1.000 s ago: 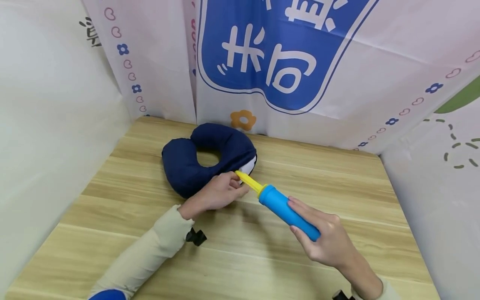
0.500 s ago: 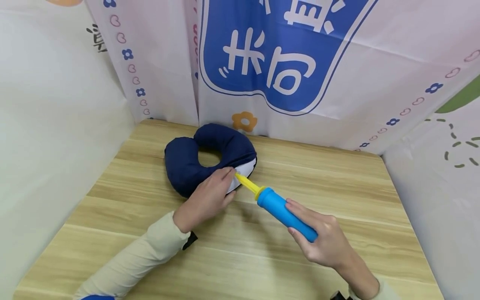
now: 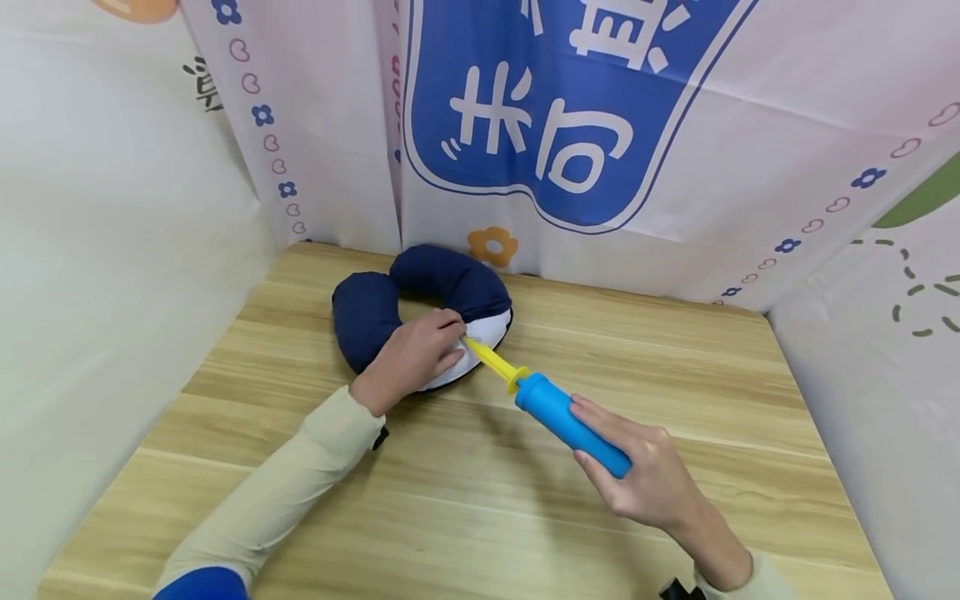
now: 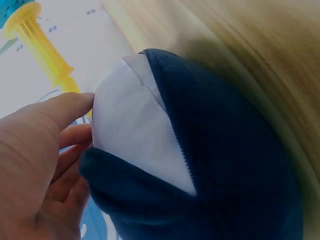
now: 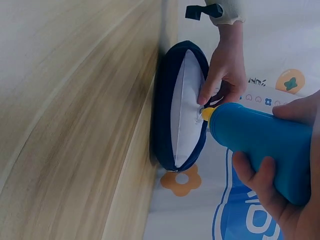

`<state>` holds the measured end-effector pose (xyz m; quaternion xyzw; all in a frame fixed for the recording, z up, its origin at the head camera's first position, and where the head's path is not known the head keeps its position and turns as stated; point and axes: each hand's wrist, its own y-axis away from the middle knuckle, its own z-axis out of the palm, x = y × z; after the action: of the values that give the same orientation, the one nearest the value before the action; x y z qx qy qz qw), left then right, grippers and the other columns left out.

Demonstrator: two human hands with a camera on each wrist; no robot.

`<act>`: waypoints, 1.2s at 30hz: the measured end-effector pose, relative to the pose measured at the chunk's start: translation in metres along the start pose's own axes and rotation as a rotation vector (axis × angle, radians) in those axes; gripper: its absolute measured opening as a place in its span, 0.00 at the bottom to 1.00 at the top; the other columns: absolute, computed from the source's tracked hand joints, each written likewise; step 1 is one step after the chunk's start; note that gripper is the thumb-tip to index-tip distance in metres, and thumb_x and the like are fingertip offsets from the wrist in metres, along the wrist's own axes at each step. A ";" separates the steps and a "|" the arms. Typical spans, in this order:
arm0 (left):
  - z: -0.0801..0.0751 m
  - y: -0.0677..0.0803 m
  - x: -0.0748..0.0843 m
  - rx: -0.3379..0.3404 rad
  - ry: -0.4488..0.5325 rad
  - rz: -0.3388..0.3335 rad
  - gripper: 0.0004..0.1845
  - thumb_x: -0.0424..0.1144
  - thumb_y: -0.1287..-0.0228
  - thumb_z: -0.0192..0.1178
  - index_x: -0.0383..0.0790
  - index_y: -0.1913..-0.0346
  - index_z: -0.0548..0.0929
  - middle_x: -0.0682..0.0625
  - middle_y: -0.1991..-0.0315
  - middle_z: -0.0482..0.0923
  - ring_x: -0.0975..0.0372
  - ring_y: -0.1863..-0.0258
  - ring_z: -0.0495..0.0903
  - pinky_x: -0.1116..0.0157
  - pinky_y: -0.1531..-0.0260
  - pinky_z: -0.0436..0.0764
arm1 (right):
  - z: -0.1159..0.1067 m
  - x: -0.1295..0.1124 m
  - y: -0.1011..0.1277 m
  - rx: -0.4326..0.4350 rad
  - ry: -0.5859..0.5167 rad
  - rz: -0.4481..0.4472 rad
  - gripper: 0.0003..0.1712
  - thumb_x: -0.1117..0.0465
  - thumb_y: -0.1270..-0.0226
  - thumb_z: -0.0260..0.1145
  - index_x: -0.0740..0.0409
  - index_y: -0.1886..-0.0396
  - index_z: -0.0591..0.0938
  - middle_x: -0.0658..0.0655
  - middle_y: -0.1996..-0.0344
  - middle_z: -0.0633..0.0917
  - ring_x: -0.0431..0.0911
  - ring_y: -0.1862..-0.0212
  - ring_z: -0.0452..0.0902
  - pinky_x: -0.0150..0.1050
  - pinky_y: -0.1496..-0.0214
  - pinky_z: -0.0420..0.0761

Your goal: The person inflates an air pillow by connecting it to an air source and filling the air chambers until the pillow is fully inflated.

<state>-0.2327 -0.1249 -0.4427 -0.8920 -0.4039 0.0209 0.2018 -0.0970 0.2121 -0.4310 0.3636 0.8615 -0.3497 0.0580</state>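
A navy U-shaped neck pillow (image 3: 365, 315) lies on the table, its zipped cover parted over a white inner bladder (image 4: 135, 125). My left hand (image 3: 412, 354) pinches at the bladder's outer side, beside a small clear valve that the fingers partly hide. In the left wrist view the thumb (image 4: 75, 106) touches the white surface. My right hand (image 3: 652, 475) grips a blue hand pump (image 3: 562, 412) around its barrel. The pump's yellow nozzle (image 3: 491, 358) points at the valve, its tip meeting it; how deep it sits is hidden.
The wood-grain table (image 3: 420, 517) runs toward me in front of the pillow. A printed white sheet (image 3: 750, 167) with a blue panel hangs along the back edge, and white walls (image 3: 97, 250) stand at both sides.
My left hand has shifted from the pillow's near edge up to its upper side, and more of the white bladder shows as the cover is pulled back. The pump stays nearly still.
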 end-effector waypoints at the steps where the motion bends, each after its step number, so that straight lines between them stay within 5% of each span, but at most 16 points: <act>1: 0.000 -0.002 -0.002 -0.004 0.018 -0.011 0.16 0.41 0.30 0.72 0.35 0.46 0.88 0.44 0.48 0.85 0.55 0.54 0.85 0.59 0.54 0.88 | 0.001 0.001 -0.001 -0.008 0.004 0.008 0.35 0.64 0.44 0.80 0.60 0.34 0.84 0.61 0.38 0.88 0.56 0.48 0.91 0.48 0.55 0.92; 7: 0.000 -0.012 -0.008 -0.023 0.125 -0.086 0.14 0.38 0.35 0.76 0.35 0.51 0.90 0.44 0.55 0.85 0.55 0.59 0.85 0.60 0.56 0.88 | 0.009 0.008 -0.009 -0.083 0.026 0.075 0.36 0.61 0.41 0.79 0.57 0.30 0.82 0.59 0.34 0.85 0.56 0.42 0.89 0.52 0.51 0.91; 13: 0.001 -0.017 -0.012 -0.035 0.123 -0.113 0.13 0.36 0.36 0.76 0.36 0.50 0.90 0.44 0.55 0.86 0.54 0.60 0.86 0.58 0.57 0.88 | 0.015 0.019 -0.020 -0.212 0.058 0.169 0.40 0.58 0.33 0.76 0.60 0.24 0.74 0.63 0.31 0.82 0.60 0.39 0.86 0.57 0.45 0.89; 19: 0.005 -0.014 -0.012 -0.042 0.145 -0.136 0.13 0.36 0.35 0.75 0.36 0.50 0.90 0.45 0.54 0.86 0.55 0.59 0.86 0.59 0.57 0.88 | 0.025 0.035 -0.030 -0.350 0.100 0.279 0.45 0.59 0.37 0.80 0.65 0.24 0.71 0.66 0.34 0.83 0.62 0.38 0.85 0.60 0.41 0.86; 29: 0.012 -0.008 -0.007 -0.002 0.170 -0.125 0.12 0.34 0.35 0.75 0.36 0.51 0.90 0.45 0.54 0.86 0.54 0.56 0.86 0.59 0.54 0.88 | 0.050 0.058 -0.030 -0.398 0.126 0.369 0.42 0.62 0.40 0.82 0.69 0.28 0.75 0.67 0.41 0.86 0.60 0.42 0.86 0.59 0.42 0.87; 36: 0.011 -0.009 -0.004 -0.011 0.167 -0.121 0.10 0.34 0.35 0.75 0.37 0.52 0.90 0.46 0.55 0.85 0.55 0.57 0.85 0.59 0.54 0.87 | 0.063 0.055 -0.042 -0.333 0.135 0.350 0.40 0.58 0.37 0.81 0.67 0.28 0.76 0.67 0.38 0.86 0.60 0.40 0.86 0.59 0.41 0.86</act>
<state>-0.2438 -0.1186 -0.4500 -0.8658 -0.4388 -0.0677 0.2308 -0.1743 0.1833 -0.4739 0.5153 0.8330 -0.1624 0.1192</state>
